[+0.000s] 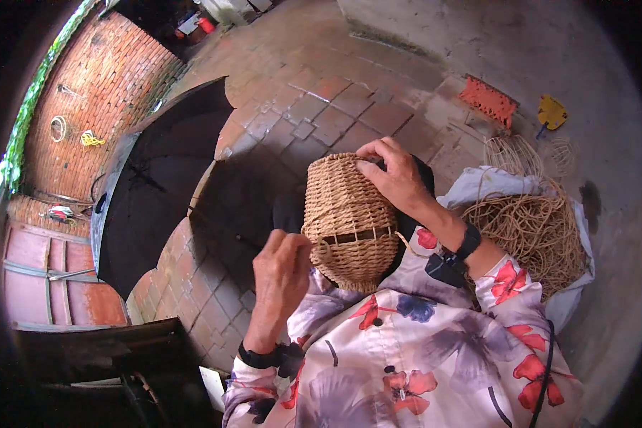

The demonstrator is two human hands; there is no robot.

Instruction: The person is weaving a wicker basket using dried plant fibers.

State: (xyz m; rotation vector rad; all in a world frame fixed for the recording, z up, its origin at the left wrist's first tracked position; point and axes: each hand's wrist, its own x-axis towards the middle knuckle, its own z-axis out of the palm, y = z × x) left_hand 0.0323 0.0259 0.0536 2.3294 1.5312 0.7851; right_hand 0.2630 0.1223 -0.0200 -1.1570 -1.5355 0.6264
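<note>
Floral sleeves (421, 342), pale with red and purple blossoms, fill the lower edge, and both forearms rise from them to a woven basket (349, 221) held up in front of the chest. Left hand (282, 267) is curled shut at the basket's lower left side, its fingertips pinched on a thin loop of fibre strand (323, 251) that stands out from the weave just below a darker horizontal band. Right hand (392, 175) lies over the basket's upper right shoulder, fingers spread and bent against the wickerwork, clasping it steady; a dark lining or cloth shows behind the basket under that hand. Each wrist carries a black band (468, 241).

Just right of the right forearm, a loose heap of tan fibre cord (535, 235) rests on a pale cloth sack (492, 182). Beyond it on the concrete lie thin coils of cane (513, 153), an orange grid-shaped piece (488, 100) and a small yellow tool (551, 112). To the left, an open black umbrella (157, 185) lies on the brick paving (321, 107), well apart from the basket, beside a curved brick wall (100, 93).
</note>
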